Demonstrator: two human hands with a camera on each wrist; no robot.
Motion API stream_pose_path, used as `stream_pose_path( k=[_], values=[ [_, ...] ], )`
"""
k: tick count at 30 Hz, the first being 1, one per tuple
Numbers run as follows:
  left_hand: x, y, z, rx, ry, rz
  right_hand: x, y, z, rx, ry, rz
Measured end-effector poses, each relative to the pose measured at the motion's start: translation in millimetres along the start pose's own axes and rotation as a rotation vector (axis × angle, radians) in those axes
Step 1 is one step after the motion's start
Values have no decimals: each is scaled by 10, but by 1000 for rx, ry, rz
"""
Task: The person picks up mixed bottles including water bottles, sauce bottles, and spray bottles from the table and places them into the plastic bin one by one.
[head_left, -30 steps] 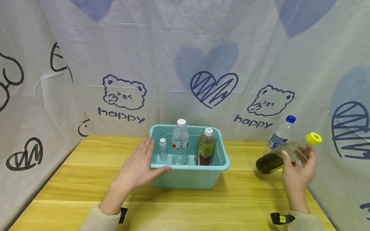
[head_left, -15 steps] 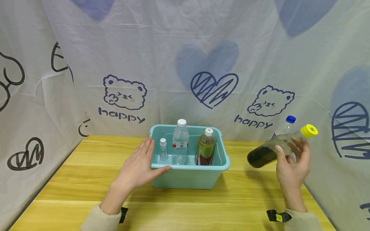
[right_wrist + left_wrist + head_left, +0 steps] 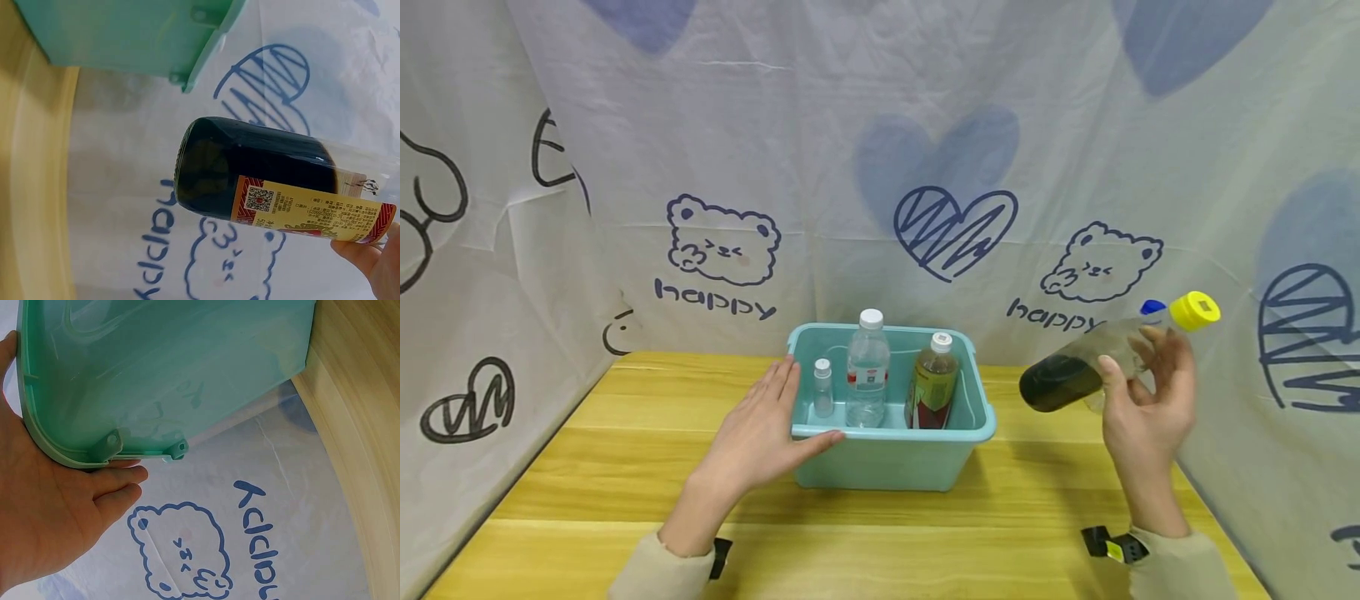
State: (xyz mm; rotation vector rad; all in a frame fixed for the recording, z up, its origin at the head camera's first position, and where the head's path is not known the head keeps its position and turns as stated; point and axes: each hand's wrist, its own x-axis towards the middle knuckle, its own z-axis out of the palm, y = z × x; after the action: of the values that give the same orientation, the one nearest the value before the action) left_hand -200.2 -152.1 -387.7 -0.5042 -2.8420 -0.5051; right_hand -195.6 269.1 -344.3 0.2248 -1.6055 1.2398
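"What stands behind the wooden table [image 3: 625, 492]?"

"Pale, creased cloth [image 3: 820, 150], bearing two bear faces [image 3: 724, 242], each above the word "happy" [image 3: 715, 300]."

"And between the bears?"

"A scribbled heart [image 3: 957, 232], partly over a larger, solid pale-blue heart [image 3: 925, 154]. Another scribbled heart in black [image 3: 467, 404] sits low on the left."

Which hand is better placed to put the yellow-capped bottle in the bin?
Probably the right hand: it holds the yellow-capped bottle above the table, while the left hand touches the bin.

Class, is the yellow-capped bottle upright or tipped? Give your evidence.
Tipped: the yellow-capped bottle slants in the right hand, its cap higher than its base.
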Motion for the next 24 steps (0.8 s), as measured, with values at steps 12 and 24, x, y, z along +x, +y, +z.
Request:
stream_pose_path(
  k=[12, 24],
  values=[
    [-5, 1, -12, -9, -6, -6, 87, -222, 229, 71, -67, -106],
    [-7, 5, -21, -3, -4, 2, 89, -366, 459, 114, -144, -165]
  ],
)
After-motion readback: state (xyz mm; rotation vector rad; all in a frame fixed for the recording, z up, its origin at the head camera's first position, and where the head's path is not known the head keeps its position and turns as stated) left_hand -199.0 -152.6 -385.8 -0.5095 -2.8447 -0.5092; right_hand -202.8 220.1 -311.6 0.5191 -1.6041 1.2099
